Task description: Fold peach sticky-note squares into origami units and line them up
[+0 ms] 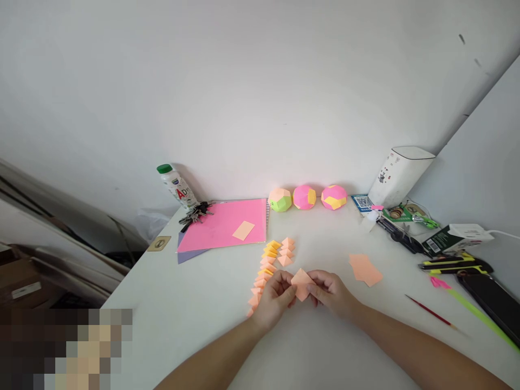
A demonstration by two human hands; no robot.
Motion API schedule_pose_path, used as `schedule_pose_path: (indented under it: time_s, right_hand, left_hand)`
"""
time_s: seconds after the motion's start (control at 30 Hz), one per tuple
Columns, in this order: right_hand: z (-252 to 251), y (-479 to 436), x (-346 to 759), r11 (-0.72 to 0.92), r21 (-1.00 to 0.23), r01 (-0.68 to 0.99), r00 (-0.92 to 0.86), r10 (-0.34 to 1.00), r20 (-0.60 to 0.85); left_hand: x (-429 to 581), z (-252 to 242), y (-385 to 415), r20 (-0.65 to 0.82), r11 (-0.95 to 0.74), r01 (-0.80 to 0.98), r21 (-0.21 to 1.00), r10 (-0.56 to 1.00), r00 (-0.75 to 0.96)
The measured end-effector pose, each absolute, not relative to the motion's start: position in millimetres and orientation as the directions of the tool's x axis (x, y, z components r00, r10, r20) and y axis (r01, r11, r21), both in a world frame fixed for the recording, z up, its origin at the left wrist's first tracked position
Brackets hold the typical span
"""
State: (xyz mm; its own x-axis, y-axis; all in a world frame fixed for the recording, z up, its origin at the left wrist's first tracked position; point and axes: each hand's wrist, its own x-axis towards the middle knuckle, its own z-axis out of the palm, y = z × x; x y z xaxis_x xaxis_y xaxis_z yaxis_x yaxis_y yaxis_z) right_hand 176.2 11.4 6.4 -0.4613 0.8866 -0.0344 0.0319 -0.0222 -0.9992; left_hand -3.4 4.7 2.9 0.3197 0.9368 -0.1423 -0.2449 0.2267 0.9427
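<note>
Between my two hands is a small peach piece of paper [301, 283], turned so one corner points up. My left hand [277, 297] pinches its left corner, and my right hand [328, 291] pinches the right one. Just beyond my left hand stands a long row of folded paper pieces [268, 260] in peach and yellow-orange, partly hidden by that hand. A shorter row of folded peach pieces [286, 251] is beside it. Right of my right hand lie some flat peach paper sheets [365, 270].
Three paper balls [304, 197] line the wall. A pink sheet [227, 216] bears keys [195, 214] and a peach slip [244, 231]; a bottle [177, 187] stands behind. On the right are a white bin [400, 176], a yellow-black cutter [455, 264], a thin red brush [430, 312] and a black phone-like object [493, 300].
</note>
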Motion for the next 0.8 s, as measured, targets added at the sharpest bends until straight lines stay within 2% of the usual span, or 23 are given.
schedule_pose_path:
  time_s: [0.13, 0.23, 0.47, 0.63, 0.8]
  right_hand:
    - [2.6, 12.0, 177.7, 0.001, -0.998, 0.058, -0.480, 0.877, -0.027]
    - [-0.5, 11.7, 178.4, -0.028, -0.998, 0.062, -0.439, 0.897, -0.052]
    - [-1.9, 11.5, 179.5, -0.051, -0.999, 0.013, -0.458, 0.887, -0.051]
    - [-2.7, 11.6, 179.4, -0.029, -0.998, 0.056, -0.455, 0.889, -0.052]
    - [-1.7, 10.0, 177.8, -0.013, -0.994, 0.109, -0.442, 0.895, -0.060]
  left_hand:
    - [-1.4, 6.3, 4.5, -0.119, 0.194, -0.278, 0.941, 0.956, 0.267]
    - [-2.0, 7.2, 4.1, -0.100, 0.192, -0.280, 0.941, 0.945, 0.311]
    - [-4.2, 1.5, 0.9, -0.166, 0.242, -0.167, 0.956, 0.912, 0.376]
    - [-2.2, 3.9, 1.4, -0.069, 0.173, -0.248, 0.953, 0.923, 0.378]
    - [-1.5, 5.2, 1.7, -0.054, 0.165, -0.264, 0.950, 0.923, 0.380]
